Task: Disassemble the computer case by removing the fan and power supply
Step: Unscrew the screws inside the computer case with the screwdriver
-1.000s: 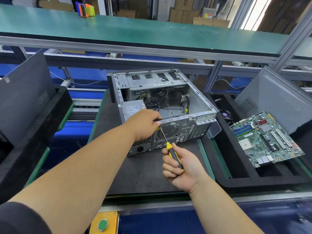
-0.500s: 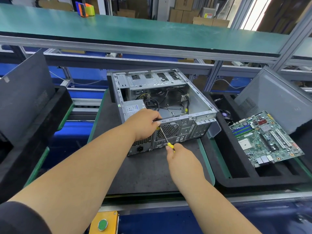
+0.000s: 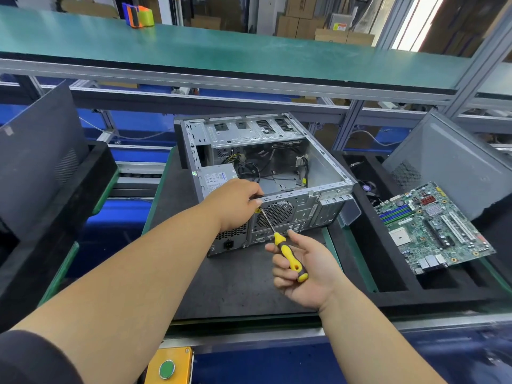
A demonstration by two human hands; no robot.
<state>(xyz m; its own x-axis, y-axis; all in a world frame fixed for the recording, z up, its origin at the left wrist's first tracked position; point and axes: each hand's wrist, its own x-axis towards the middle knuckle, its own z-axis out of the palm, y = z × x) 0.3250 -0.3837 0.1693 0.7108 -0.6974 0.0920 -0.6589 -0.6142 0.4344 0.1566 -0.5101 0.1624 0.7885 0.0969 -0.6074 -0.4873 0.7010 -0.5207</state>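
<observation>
Factory counter [image 3: 235,278] — open computer case [image 3: 266,173] on it | left hand [image 3: 235,203] grips case's rear edge | right hand [image 3: 302,270] holds yellow screwdriver [image 3: 288,253] — tip at rear panel

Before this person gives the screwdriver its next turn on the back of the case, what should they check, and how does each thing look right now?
1. Right hand grips the screwdriver handle: ok.
2. Left hand holds the computer case rear edge, steadying it: ok.
3. Tip seated in a screw beside the fan grille: cannot tell, the left hand hides it.
4. Power supply in the case, not yet removed: ok.
5. Motherboard lies apart in the tray, out of the way: ok.
</observation>
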